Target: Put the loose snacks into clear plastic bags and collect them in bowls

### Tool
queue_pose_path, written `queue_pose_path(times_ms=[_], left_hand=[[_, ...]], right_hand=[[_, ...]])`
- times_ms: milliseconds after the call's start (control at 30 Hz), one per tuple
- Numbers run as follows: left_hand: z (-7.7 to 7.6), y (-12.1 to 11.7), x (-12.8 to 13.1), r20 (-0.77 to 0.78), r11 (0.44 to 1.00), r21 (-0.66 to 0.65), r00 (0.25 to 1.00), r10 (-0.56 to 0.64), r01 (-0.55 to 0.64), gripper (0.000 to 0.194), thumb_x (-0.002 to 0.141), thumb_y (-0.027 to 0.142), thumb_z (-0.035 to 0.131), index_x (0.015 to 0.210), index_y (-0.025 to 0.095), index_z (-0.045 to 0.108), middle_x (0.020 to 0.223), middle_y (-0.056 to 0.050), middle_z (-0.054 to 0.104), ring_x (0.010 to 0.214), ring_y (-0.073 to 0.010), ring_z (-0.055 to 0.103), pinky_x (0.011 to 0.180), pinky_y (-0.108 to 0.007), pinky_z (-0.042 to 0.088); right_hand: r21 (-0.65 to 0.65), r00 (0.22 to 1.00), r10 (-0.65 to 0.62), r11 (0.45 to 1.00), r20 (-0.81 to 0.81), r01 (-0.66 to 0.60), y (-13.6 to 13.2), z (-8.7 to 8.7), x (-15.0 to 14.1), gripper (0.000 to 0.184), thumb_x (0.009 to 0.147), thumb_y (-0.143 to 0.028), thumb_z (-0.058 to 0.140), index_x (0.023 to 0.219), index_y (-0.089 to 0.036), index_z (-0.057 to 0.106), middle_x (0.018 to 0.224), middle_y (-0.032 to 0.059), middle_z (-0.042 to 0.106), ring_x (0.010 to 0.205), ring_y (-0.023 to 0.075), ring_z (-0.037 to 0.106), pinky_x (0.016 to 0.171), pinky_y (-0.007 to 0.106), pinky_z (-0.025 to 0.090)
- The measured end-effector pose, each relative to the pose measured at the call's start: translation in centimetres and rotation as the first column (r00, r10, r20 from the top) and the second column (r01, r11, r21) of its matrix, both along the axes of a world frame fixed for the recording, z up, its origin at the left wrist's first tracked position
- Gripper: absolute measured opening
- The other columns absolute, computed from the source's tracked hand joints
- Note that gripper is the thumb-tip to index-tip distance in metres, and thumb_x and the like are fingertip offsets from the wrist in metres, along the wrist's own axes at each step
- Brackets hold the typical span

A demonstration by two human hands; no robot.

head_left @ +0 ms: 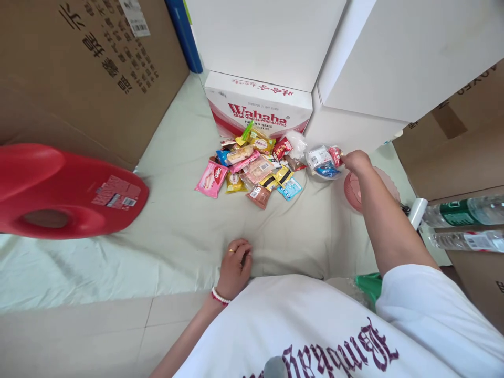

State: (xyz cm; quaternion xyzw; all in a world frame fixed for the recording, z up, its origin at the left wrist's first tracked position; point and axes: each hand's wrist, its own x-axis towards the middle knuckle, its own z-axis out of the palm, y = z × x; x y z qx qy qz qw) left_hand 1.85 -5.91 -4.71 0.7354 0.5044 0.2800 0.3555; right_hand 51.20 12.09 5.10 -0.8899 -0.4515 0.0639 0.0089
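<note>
My right hand (356, 159) reaches to a round clear plastic container (337, 175), its fingers pinched on a small red snack packet (335, 156) at the container's right side. A blue packet (328, 170) and one with a white label (318, 157) show inside it. Just left of the container lies a heap of wrapped snacks, among them a pink packet (211, 179), a brown packet (259, 196) and a light blue packet (290, 189). Near my body, my left hand (236, 265) rests on the pale sheet (181, 210), fingers loosely curled together and holding nothing visible.
A white and red Wahaha carton (258, 107) stands behind the snacks. Beneath my right forearm is a pink round basket (352, 193). A red plastic jug (79, 191) lies at left before a large cardboard box (90, 68). Plastic bottles (468, 211) lie at right.
</note>
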Motion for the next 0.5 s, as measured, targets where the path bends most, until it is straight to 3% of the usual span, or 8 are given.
queue_pose_path(times_ms=[133, 233, 300, 433, 500], left_hand=[[-0.3, 0.1, 0.2, 0.001, 1.0, 0.005, 1.0, -0.017, 0.017, 0.017, 0.089, 0.023, 0.052, 0.094, 0.023, 0.068, 0.11, -0.012, 0.066, 0.109, -0.0266, 0.066, 0.096, -0.046, 0.058], [-0.5, 0.1, 0.3, 0.006, 1.0, 0.019, 1.0, -0.011, 0.011, 0.017, 0.088, 0.022, 0.052, 0.094, 0.023, 0.068, 0.11, -0.012, 0.065, 0.107, -0.0262, 0.066, 0.094, -0.045, 0.058], [-0.5, 0.1, 0.3, 0.011, 1.0, 0.027, 1.0, -0.01, 0.01, 0.018, 0.089, 0.022, 0.051, 0.096, 0.023, 0.068, 0.11, -0.011, 0.065, 0.106, -0.0257, 0.066, 0.093, -0.045, 0.059], [-0.4, 0.1, 0.3, 0.024, 0.998, 0.056, 1.0, -0.014, 0.013, 0.018, 0.091, 0.021, 0.05, 0.096, 0.024, 0.067, 0.108, -0.009, 0.064, 0.104, -0.0251, 0.067, 0.091, -0.044, 0.06], [-0.3, 0.2, 0.3, 0.025, 0.997, 0.078, 1.0, -0.017, 0.015, 0.017, 0.091, 0.021, 0.051, 0.094, 0.025, 0.067, 0.107, -0.008, 0.064, 0.102, -0.0253, 0.067, 0.09, -0.044, 0.06]], right_hand=[[-0.011, 0.996, -0.082, 0.997, 0.034, 0.082, -0.7, 0.6, -0.4, 0.04, 0.089, -0.045, 0.069, 0.109, -0.011, 0.071, 0.097, 0.0182, 0.072, 0.095, 0.0282, 0.066, 0.081, 0.036, 0.051], [0.076, 0.986, -0.134, 0.989, 0.101, 0.127, -1.1, 1.4, -2.0, 0.045, 0.087, -0.036, 0.07, 0.124, -0.012, 0.065, 0.108, 0.0189, 0.07, 0.1, 0.0299, 0.064, 0.083, 0.039, 0.049], [0.142, 0.982, -0.131, 0.984, 0.135, 0.111, -1.1, 2.3, -3.5, 0.038, 0.087, -0.028, 0.066, 0.122, -0.014, 0.066, 0.111, 0.0175, 0.069, 0.099, 0.0287, 0.062, 0.084, 0.038, 0.047], [0.294, 0.983, 0.109, 0.944, 0.15, -0.149, 0.5, 3.3, -7.9, 0.029, 0.087, -0.017, 0.054, 0.111, -0.018, 0.07, 0.112, 0.0105, 0.066, 0.095, 0.0209, 0.06, 0.086, 0.032, 0.044], [0.336, 0.945, 0.299, 0.884, 0.13, -0.326, 2.0, 3.1, -11.0, 0.028, 0.087, -0.017, 0.052, 0.107, -0.023, 0.071, 0.105, 0.0044, 0.067, 0.092, 0.0161, 0.059, 0.085, 0.027, 0.043]])
